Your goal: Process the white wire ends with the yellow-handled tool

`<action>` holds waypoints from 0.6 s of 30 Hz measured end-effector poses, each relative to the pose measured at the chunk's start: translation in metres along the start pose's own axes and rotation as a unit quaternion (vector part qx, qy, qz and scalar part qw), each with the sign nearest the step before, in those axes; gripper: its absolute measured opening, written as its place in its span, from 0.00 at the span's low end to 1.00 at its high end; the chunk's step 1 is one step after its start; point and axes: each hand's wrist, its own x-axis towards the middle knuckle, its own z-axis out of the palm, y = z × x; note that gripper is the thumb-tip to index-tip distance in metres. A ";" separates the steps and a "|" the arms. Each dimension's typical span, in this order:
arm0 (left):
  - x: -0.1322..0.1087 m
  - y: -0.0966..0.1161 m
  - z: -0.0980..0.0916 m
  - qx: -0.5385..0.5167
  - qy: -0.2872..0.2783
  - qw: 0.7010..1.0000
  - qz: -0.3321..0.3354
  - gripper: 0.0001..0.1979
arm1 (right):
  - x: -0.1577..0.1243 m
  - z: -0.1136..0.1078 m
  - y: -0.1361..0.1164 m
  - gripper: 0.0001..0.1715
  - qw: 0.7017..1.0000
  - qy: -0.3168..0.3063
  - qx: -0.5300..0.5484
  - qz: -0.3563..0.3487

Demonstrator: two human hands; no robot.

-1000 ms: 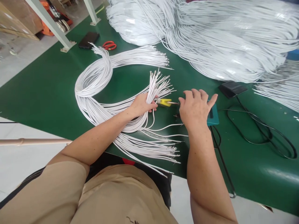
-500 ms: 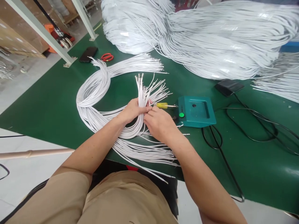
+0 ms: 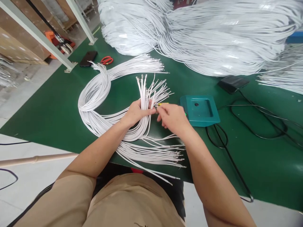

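My left hand (image 3: 138,114) is closed around a bundle of white wires (image 3: 143,94), its thumb laid across them. The wire ends stand up above the fist, some fanned to the right. Just right of that thumb is my right hand (image 3: 174,117), fingers curled and pinched together. What lies between its fingertips, if anything, I cannot make out. Behind the right hand shows part of a yellow handle (image 3: 163,103), mostly covered. A teal device (image 3: 215,118) with a shallow recess sits right of this hand. More white wires (image 3: 151,153) loop beneath my left forearm, ends pointing right.
Large heaps of white wire (image 3: 213,41) fill the back of the green table (image 3: 42,104). Red-handled scissors (image 3: 107,60) and a dark flat object (image 3: 88,59) lie at the back left by a metal post. A black pedal-like box (image 3: 233,83) and black cables lie right.
My right hand has moved right, away from the bundle and left thumb, and now covers most of the yellow handle. The left hand keeps its grip on the wires.
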 end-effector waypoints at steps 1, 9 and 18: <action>0.000 -0.001 0.001 0.010 -0.001 1.000 0.009 0.23 | 0.004 0.000 0.003 0.15 0.997 0.056 0.052 0.019; -0.003 0.003 0.005 -0.047 -0.079 0.996 0.012 0.19 | 0.019 0.011 0.016 0.11 0.935 0.128 0.330 -0.022; -0.007 0.008 0.010 -0.049 -0.034 0.997 0.056 0.17 | 0.017 0.020 0.015 0.09 0.934 0.214 0.281 -0.047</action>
